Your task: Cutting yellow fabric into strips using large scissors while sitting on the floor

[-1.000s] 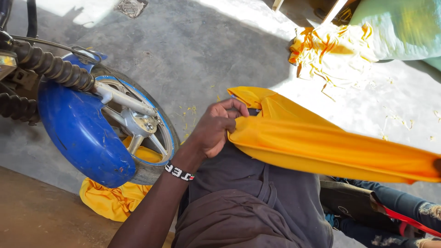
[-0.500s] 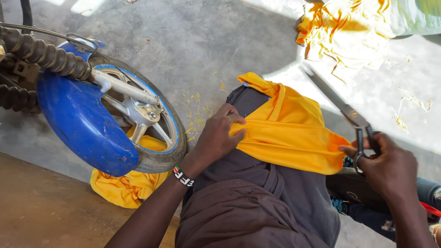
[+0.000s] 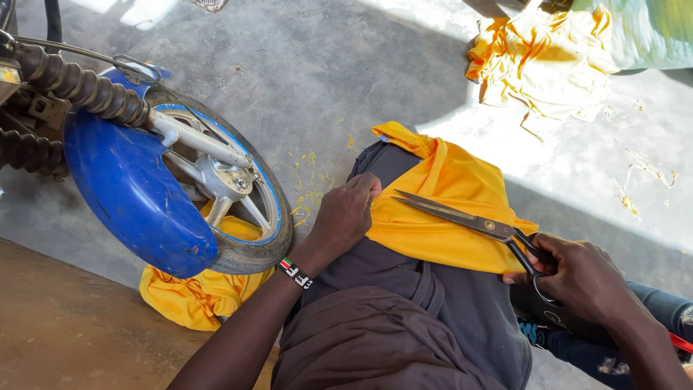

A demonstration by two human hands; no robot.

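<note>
A yellow cloth (image 3: 447, 209) lies draped over my knee, on dark grey trousers (image 3: 433, 303). My left hand (image 3: 346, 213) pinches the cloth's left edge; a beaded band is on that wrist. My right hand (image 3: 577, 278) grips the black handles of large steel scissors (image 3: 462, 217). Their blades are slightly apart and lie over the cloth, tips pointing toward my left hand.
A motorcycle front wheel (image 3: 216, 195) with a blue mudguard (image 3: 137, 188) stands close at the left, resting on a yellow rag (image 3: 191, 296). A heap of yellow fabric strips (image 3: 541, 58) lies at the far right on the concrete floor. Small yellow scraps (image 3: 310, 180) dot the floor.
The stretched cloth was let down onto my knee. My right hand came into view with the scissors and lowered the blades over the cloth toward my left hand.
</note>
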